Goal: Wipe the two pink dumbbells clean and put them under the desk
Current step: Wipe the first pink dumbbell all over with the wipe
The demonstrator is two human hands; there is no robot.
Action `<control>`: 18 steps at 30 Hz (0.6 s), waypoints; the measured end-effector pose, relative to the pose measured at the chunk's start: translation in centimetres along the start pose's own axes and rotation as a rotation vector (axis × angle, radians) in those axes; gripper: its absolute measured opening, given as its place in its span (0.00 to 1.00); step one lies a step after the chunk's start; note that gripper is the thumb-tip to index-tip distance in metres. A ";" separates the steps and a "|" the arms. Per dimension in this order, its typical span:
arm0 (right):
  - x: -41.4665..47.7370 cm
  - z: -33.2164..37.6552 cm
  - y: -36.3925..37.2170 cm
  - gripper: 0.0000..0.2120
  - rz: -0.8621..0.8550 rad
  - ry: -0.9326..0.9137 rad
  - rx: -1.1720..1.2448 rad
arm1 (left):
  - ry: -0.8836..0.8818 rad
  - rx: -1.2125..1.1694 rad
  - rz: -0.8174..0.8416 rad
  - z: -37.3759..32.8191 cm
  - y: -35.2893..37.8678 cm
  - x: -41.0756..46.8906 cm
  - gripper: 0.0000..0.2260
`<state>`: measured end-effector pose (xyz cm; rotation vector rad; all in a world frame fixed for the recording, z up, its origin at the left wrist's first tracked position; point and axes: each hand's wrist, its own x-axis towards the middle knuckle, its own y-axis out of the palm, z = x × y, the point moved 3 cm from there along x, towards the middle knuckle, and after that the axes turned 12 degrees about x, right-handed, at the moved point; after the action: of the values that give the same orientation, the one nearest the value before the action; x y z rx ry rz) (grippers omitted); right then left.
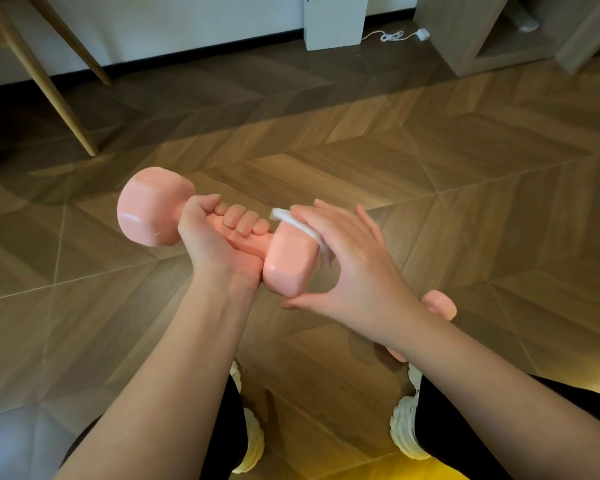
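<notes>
Head view: we are steadying the dumbbell (146,213), left hand (219,237) wrapping its handle, flat right hand (354,261) pressing cloth (291,220) against its end.

Dumbbell (146,209): pink, smooth coating that looks like plastic or vinyl; semi-gloss, with soft highlights on the heads.
Second dumbbell (442,304): same pink, smooth finish; mostly hidden.
Wipe (293,220): white, soft, matt; whether cloth or paper cannot be told.
Floor (465,168): brown wood-grain chevron panels, smooth, low satin sheen.
Desk legs (51,88): pale wood, smooth, matt.
Cabinet (465,39): grey-brown wood grain, matt.
Cable (392,37): white, smooth, plastic-looking.
Shoes (253,441): white, matt, with ridged soles.
</notes>
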<state>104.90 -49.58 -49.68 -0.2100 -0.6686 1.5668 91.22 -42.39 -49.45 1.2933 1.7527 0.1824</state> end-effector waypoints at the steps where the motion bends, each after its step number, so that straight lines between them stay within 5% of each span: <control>1: 0.0 -0.1 0.0 0.47 0.002 0.041 0.034 | 0.004 0.009 0.007 0.0 0.0 -0.1 0.14; 6: -0.2 0.6 0.0 0.42 -0.035 -0.087 0.023 | -0.016 -0.056 0.081 -0.3 0.2 -0.1 0.16; 11: 0.0 0.3 -0.1 0.46 -0.019 0.092 0.135 | -0.014 -0.034 0.119 -0.2 0.0 -0.2 0.16; 18: -0.2 0.7 -0.2 0.41 -0.087 -0.055 0.094 | -0.021 -0.115 0.217 -0.2 0.5 -0.4 0.12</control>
<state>104.70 -50.01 -49.09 -0.0669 -0.6366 1.5208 91.37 -42.39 -48.84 1.3944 1.5587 0.3856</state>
